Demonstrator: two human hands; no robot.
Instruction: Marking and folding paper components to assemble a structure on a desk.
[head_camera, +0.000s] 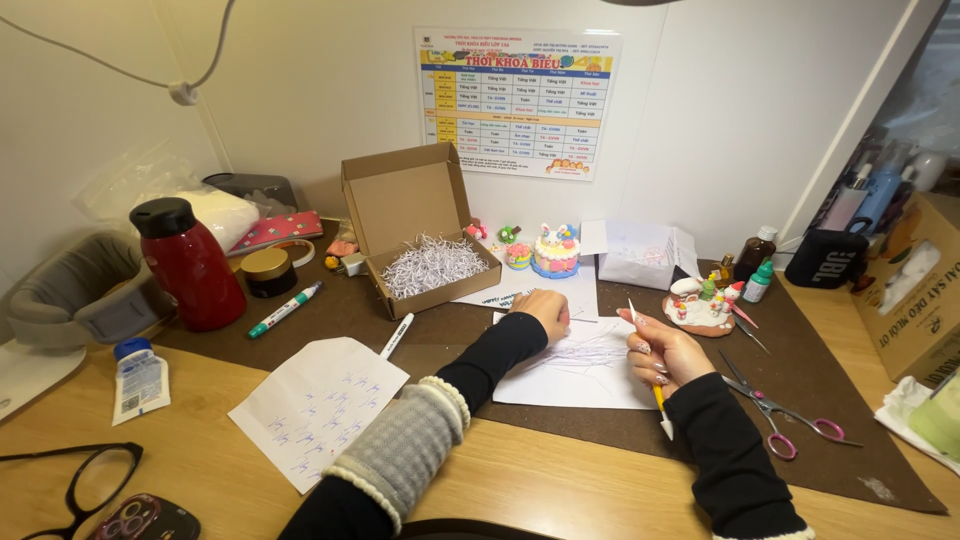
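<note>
Partly hidden under the left hand (545, 310), which lies curled and pressing on it, is a white sheet (580, 370) with thin paper strips (590, 352). Just right of it, the right hand (665, 355) pinches a yellow-handled craft knife (650, 375), its blade hard to see.

Right hand (662, 352) holds a yellow knife (652, 385); left hand (543, 310) rests on white paper (580, 375)

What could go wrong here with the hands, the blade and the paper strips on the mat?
The right hand holds a pointed craft knife close to the left hand, which presses the white sheet; a slip might nick fingers. The open scissors lie beside the right forearm and could get bumped.
</note>
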